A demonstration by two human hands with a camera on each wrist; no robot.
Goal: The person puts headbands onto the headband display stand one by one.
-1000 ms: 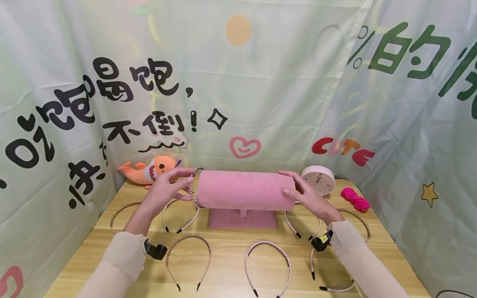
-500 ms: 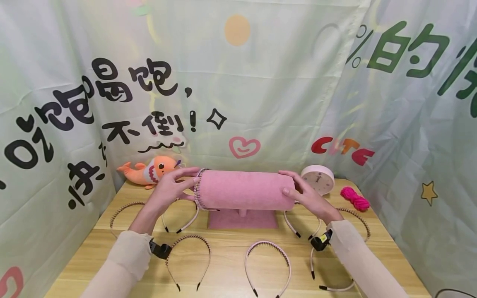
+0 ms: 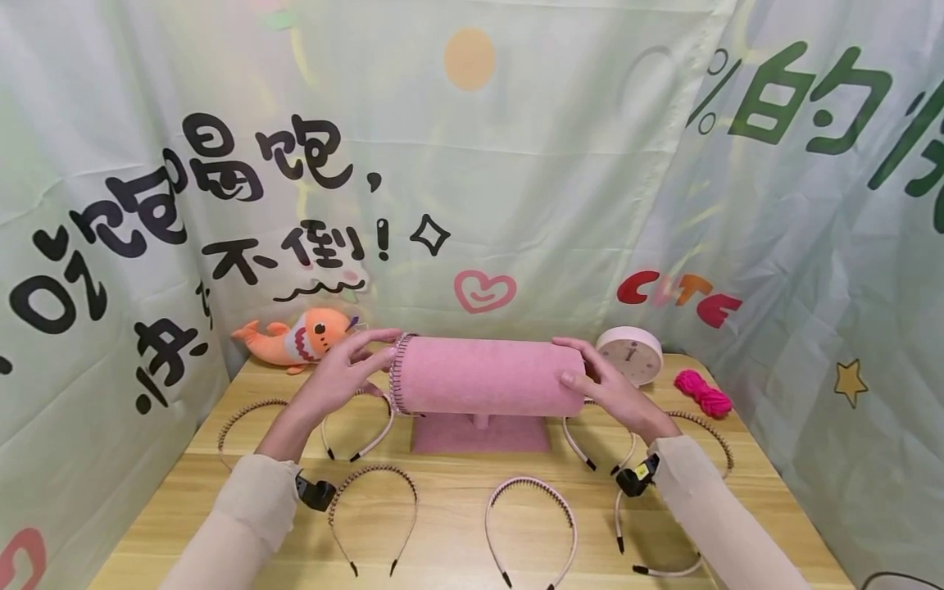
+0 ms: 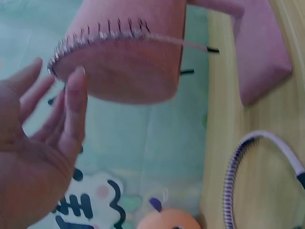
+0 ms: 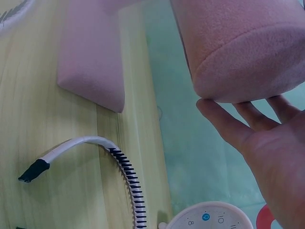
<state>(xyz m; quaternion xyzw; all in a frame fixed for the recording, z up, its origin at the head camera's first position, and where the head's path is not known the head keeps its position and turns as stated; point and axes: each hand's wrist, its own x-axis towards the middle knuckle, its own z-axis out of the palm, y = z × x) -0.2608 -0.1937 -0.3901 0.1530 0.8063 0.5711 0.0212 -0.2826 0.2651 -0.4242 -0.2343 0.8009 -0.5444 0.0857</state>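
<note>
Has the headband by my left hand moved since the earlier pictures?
Yes. In the head view, the headband has shifted slightly right, farther along the pink roll, judged against the stand's base.

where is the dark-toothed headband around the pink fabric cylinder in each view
Head: left of centre, the dark-toothed headband lies around the left end of the pink fabric cylinder.
Left wrist: upper left, next to the left hand.
Right wrist: not in it.
Shared landmark: the cylinder.
</note>
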